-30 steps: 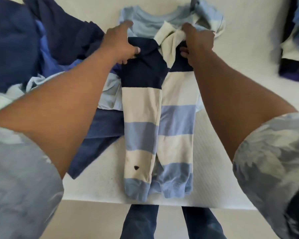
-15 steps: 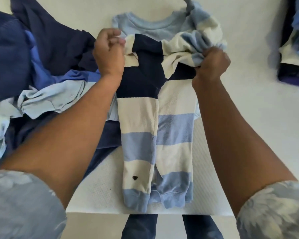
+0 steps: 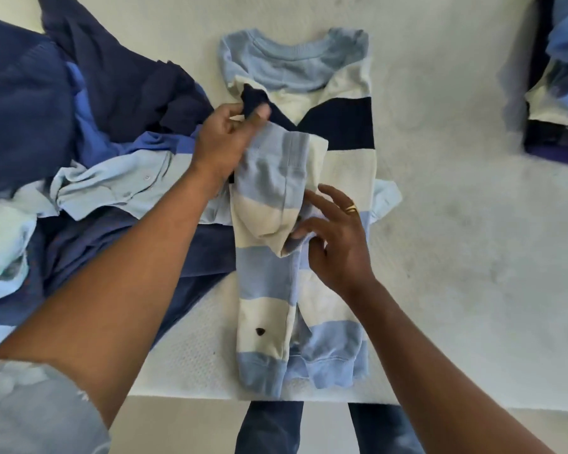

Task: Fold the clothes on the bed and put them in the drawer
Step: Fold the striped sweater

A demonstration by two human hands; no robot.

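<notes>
The white, waffle-textured bed [image 3: 456, 257] carries a heap of navy and pale blue garments [image 3: 95, 142] left of the left-hand grip. The knit sweater striped in light blue, cream and navy [image 3: 341, 132] lies flat beneath both hands, long axis running away from the person: ribbed neckline beyond the grip, hem nearer, at the bed's edge. The left hand [image 3: 223, 145] pinches its navy fabric, grip clamped. The right hand [image 3: 338, 247], fingers apart, rests on the folded-over sleeve [image 3: 269, 178]. A gold ring [image 3: 352, 209] bands one finger.
</notes>
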